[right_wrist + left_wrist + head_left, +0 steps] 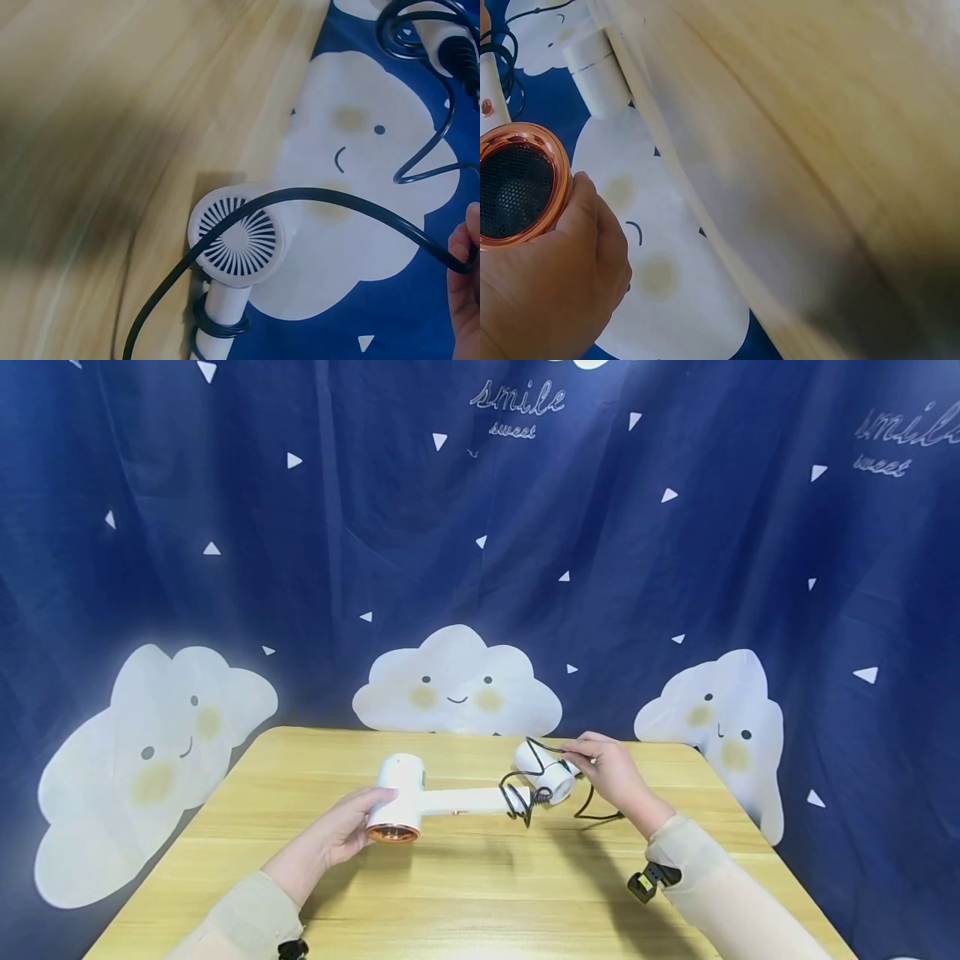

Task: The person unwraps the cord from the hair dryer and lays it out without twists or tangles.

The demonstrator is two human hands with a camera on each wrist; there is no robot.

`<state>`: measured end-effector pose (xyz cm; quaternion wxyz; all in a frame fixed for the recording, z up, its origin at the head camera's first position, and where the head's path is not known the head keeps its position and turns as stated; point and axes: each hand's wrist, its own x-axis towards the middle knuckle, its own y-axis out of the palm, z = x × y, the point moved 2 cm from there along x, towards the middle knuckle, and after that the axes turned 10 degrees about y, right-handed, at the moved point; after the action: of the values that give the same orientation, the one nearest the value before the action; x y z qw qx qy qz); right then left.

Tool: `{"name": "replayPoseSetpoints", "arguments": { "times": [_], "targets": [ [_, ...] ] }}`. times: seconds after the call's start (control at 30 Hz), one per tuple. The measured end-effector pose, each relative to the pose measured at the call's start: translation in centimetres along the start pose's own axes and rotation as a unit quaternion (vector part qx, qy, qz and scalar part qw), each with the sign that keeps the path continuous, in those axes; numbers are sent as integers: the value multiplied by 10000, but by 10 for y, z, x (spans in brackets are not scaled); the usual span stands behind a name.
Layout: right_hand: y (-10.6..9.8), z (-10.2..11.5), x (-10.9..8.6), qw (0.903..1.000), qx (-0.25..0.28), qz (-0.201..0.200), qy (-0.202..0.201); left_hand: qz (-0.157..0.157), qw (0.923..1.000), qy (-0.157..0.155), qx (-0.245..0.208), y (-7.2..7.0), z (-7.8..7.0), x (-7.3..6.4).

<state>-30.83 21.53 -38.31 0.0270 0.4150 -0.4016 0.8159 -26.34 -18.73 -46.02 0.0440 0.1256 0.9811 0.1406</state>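
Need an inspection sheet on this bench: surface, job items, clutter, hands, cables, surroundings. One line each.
Surface: pale wood table, shadows on it.
Job's things: white dryer with a copper-coloured rim, handle pointing right in the head view; looks raised off the table.
Clutter: second dryer, white, lying on the table.
Hands: left hand grips the dryer's head; right hand pinches the black cord.
Cables: the cord is looped near the dryer's handle end and crosses in front of the second dryer, contact unclear; another cord wraps the second dryer's handle.
Surroundings: dark blue curtain printed with white clouds.
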Motion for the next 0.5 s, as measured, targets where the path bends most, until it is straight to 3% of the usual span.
{"name": "replayPoseSetpoints", "arguments": {
  "times": [0.5],
  "targets": [
    [1,-10,-13,9954,-318,894,146,132,9998,71,-123,0,-8,-2]
  ]
}}
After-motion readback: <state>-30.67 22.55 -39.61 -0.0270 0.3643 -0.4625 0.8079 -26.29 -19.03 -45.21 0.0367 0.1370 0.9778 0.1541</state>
